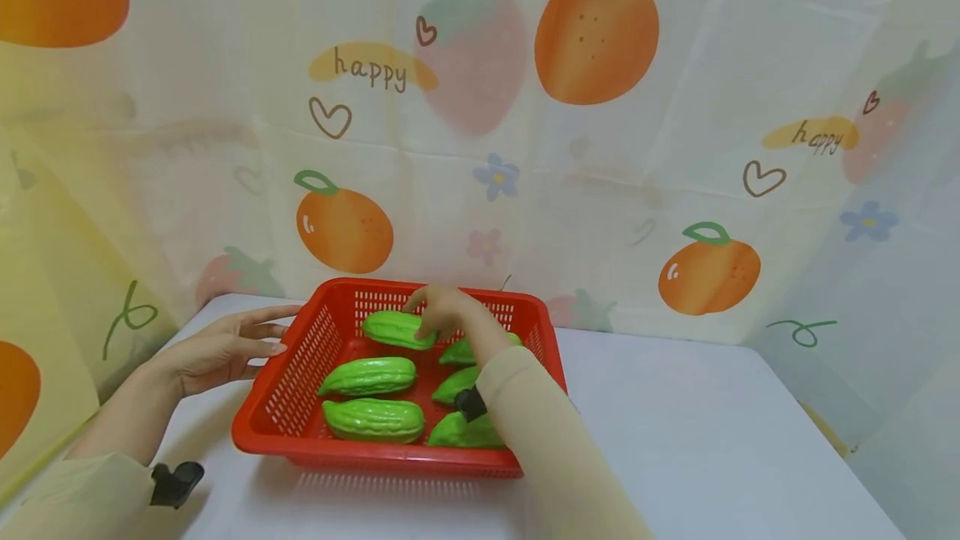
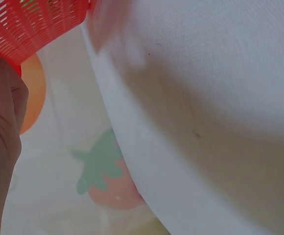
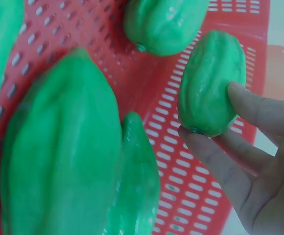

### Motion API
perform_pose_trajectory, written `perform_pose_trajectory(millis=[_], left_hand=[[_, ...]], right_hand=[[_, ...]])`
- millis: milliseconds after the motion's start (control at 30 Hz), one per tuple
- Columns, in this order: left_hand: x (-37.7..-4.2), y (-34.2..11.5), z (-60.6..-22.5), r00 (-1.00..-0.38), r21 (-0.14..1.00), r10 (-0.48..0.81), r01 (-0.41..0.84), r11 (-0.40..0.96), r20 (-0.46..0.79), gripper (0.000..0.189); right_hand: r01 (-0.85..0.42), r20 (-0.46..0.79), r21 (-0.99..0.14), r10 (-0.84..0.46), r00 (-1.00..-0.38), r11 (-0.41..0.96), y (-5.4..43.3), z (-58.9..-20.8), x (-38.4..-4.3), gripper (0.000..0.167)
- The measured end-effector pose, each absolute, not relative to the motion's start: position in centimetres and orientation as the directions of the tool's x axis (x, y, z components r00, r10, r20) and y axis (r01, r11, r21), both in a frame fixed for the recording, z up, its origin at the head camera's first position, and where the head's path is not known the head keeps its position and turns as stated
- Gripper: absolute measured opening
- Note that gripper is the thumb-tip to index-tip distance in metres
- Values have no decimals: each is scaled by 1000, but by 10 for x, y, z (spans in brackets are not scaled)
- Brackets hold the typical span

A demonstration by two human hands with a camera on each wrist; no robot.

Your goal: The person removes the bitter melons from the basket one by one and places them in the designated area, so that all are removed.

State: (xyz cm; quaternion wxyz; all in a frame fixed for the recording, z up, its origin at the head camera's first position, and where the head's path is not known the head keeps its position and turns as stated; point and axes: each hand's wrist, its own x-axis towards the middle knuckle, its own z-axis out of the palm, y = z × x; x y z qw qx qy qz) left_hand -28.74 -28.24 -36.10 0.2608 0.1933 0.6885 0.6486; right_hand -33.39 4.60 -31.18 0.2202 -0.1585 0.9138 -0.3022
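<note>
A red plastic basket (image 1: pixel 405 457) holds several green bitter melons, among them one in the front left (image 1: pixel 373 421) and one in the middle left (image 1: pixel 369 376). At the basket's back, my right hand (image 1: pixel 450 311) pinches the end of another bitter melon (image 1: pixel 397 329). The right wrist view shows the thumb of that hand (image 3: pixel 269 161) on the side of this bitter melon (image 3: pixel 211 83) and fingers around its end. My left hand (image 1: pixel 217 348) is at the basket's left rim, its fingers extended and touching the outside. In the left wrist view the hand (image 2: pixel 2 112) is partly cut off.
The basket stands on a white-covered table (image 1: pixel 660 432), near a hanging fruit-print curtain (image 1: pixel 465 190) at the back. My right sleeve (image 1: pixel 555 440) hides part of the basket's right side and the bitter melons there.
</note>
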Motion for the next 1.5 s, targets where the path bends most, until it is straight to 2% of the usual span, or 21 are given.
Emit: perform_pose_trajectory(millis=[400, 533, 733, 1100, 1500], left_hand=[[-288, -284, -360, -787, 994, 608, -66, 85, -104, 46], [-289, -284, -360, -782, 995, 616, -66, 74, -97, 47], [-288, -285, -359, -782, 994, 614, -59, 92, -103, 47], [-288, -284, -361, -789, 993, 604, -69, 92, -111, 49], [-290, -284, -363, -774, 995, 626, -68, 67, -95, 47]], right_hand=[[-126, -302, -696, -448, -841, 707, 63, -289, -338, 47], [-198, -251, -663, -463, -850, 722, 69, -280, -338, 45], [-241, -195, -679, -486, -852, 694, 80, -272, -341, 46], [-208, -138, -713, -425, -895, 670, 102, -265, -340, 52], [-183, -57, -808, -383, -922, 560, 131, -265, -323, 55]])
